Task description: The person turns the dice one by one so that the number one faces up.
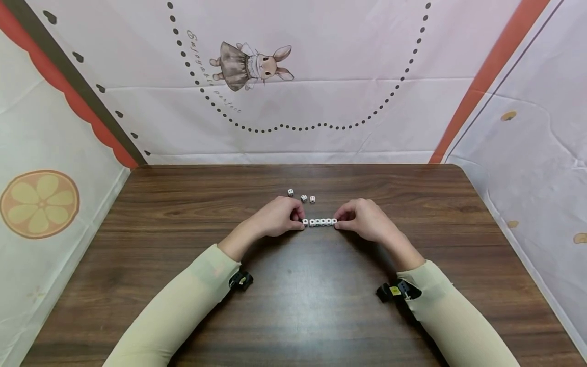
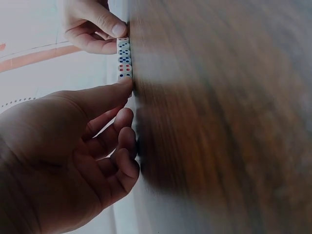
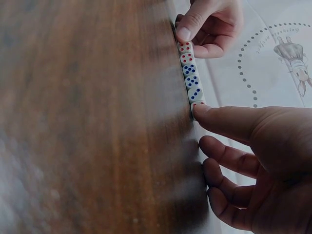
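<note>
Several small white dice [image 1: 323,222] stand side by side in a straight row on the table. At the row's left end my left hand [image 1: 278,218] pinches a single die [image 1: 305,222] between thumb and finger, a narrow gap from the rest. My right hand [image 1: 367,220] pinches the last die [image 3: 196,104] at the right end with thumb and forefinger. Red and blue pips show on the near faces of the row in the right wrist view. In the left wrist view, the left thumb covers most of its die.
Just beyond the row lie three loose dice, a left one [image 1: 291,192], a middle one [image 1: 303,198] and a right one [image 1: 313,199]. The brown wooden table [image 1: 298,306] meets a printed cloth [image 1: 344,102] at its back edge, with more cloth on both sides.
</note>
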### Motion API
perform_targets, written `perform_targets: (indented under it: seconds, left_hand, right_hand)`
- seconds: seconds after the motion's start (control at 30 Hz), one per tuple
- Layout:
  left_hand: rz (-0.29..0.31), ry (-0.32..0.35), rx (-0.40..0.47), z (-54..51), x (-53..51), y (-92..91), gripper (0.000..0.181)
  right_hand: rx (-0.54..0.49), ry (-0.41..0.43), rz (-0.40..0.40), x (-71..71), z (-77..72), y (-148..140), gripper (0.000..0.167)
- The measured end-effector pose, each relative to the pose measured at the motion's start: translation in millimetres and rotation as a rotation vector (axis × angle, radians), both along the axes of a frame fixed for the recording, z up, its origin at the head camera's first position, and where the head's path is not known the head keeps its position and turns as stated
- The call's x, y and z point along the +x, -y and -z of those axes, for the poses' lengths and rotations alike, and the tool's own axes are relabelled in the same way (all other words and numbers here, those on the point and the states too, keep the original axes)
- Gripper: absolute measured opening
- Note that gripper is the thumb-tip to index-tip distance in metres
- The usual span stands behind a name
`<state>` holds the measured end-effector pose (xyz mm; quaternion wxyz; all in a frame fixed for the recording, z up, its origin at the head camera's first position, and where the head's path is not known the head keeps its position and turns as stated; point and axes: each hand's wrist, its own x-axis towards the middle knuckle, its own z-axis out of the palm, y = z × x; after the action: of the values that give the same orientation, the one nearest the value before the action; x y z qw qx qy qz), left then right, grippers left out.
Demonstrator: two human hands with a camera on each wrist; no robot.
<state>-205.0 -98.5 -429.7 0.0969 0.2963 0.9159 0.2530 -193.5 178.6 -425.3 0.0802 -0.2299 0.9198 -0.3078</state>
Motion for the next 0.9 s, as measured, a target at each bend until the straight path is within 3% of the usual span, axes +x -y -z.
perform_targets:
  seconds: [0.9]
  left_hand:
    - [-0.008,0.013,-0.009,-3.1,1.7,-3.7,0.017]
  right_hand:
    - [-0.018,0.056,0.007,-2.4,1.8,-1.8,0.01]
